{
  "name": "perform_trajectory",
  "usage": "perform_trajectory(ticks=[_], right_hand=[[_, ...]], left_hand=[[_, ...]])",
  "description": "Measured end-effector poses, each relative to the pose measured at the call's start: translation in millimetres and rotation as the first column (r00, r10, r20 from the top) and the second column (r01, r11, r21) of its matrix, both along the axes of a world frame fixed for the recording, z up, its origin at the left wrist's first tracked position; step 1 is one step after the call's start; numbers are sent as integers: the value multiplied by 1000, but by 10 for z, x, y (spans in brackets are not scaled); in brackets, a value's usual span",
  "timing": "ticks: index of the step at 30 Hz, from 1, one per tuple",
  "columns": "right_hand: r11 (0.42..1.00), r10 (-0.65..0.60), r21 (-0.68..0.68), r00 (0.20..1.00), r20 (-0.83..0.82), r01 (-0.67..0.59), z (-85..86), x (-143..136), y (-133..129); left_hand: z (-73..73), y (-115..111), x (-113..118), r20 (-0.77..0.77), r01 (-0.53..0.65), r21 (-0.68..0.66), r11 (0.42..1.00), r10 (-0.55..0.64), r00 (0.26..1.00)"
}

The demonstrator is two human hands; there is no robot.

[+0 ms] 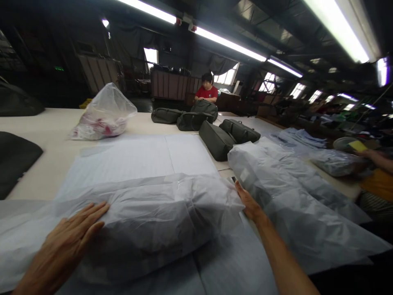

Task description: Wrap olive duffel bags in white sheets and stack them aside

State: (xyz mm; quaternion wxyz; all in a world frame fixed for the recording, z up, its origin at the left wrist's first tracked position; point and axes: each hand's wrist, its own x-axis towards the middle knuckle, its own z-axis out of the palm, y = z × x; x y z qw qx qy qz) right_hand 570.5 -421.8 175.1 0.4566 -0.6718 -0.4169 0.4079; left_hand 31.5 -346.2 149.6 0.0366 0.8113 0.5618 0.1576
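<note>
A dark bag wrapped in thin white paper [159, 217] lies on its side in front of me, its dark shape showing faintly through the wrap. My left hand [72, 235] rests flat on the left part of this wrapping, fingers stretched out and fairly close together. At the right end of the bundle is my right hand [248, 203], its fingers bent beside the gathered paper. A small dark tip [233, 179] pokes out by those fingers; what it belongs to is hidden. Beneath the bundle are flat white sheets [138, 157].
More paper-wrapped bags [285, 205] lie to the right. Dark bags [216, 139] stand farther back, with another dark bag [16, 162] at left. A clear plastic sack [106, 114] sits on the pale table [58, 143]. A person in red [207, 92] is opposite; another person's arm [376, 157] shows at right.
</note>
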Motion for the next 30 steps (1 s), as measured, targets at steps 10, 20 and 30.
perform_trajectory(ticks=[10,20,30], right_hand=[[956,-241,89,922,-302,279,176,-11,-83],[936,-346,260,754,559,237,-321,-11,321],[960,-271,132,706,654,246,-488,633,279]], left_hand=[[135,-48,29,3,14,-16,1000,-14,1000],[138,-47,42,0,53,43,998,-53,999],[6,-9,-37,-64,17,73,997,-12,998]])
